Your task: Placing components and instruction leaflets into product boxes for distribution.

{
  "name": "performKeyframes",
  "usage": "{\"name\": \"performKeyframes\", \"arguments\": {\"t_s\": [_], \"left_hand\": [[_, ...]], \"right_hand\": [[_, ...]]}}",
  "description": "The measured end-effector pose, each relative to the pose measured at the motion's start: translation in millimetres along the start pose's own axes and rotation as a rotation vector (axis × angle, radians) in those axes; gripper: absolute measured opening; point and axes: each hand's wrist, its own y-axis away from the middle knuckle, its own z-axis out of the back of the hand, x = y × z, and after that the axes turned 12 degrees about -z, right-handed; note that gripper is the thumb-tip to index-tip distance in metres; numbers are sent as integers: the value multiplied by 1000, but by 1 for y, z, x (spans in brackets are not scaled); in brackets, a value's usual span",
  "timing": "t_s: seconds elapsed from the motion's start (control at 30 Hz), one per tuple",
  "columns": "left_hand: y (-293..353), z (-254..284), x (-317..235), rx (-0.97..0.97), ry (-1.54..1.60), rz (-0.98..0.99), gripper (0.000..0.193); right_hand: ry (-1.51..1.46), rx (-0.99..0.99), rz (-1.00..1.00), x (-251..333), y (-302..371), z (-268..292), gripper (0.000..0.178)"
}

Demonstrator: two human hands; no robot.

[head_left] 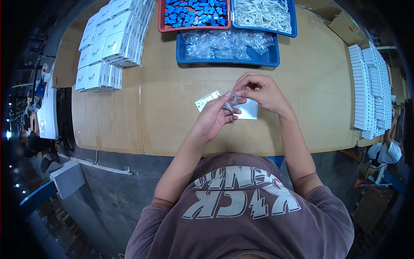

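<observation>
Close in front of me, both hands are together over the table around a small clear plastic bag. My left hand is palm up, with the bag pinched between thumb and fingers. From the right, my right hand closes thumb and fingertips on the bag's upper edge. What is inside the bag is too small to tell. Beneath the hands lies a flat white box, partly hidden by them. A white piece with small dark marks sticks out beyond my left hand.
Ahead stand a red tray of blue plastic pieces, a blue tray of white pieces and another blue tray of clear bags. White boxes are stacked left, more right. Cardboard covers the table. People are at both sides.
</observation>
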Motion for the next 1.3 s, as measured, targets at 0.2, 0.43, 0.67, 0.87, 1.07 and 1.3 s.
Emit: {"name": "performKeyframes", "arguments": {"t_s": [0.2,0.43,0.67,0.87,1.07,1.3], "left_hand": [[2,6,2,-14,-30,-4,41],[0,21,7,4,13,-33,37],[9,6,-8,59,56,-57,41],[16,-4,-15,102,-161,-115,42],[11,10,-7,35,34,-87,41],[9,11,2,66,-120,-103,44]], "right_hand": [[-5,189,-88,13,-2,-3,21],[147,282,-19,7,-5,-14,33],[7,235,-65,13,-2,-9,37],[-75,215,-130,17,0,-8,36],[-24,295,-49,17,1,-12,34],[19,370,3,11,4,-16,36]]}}
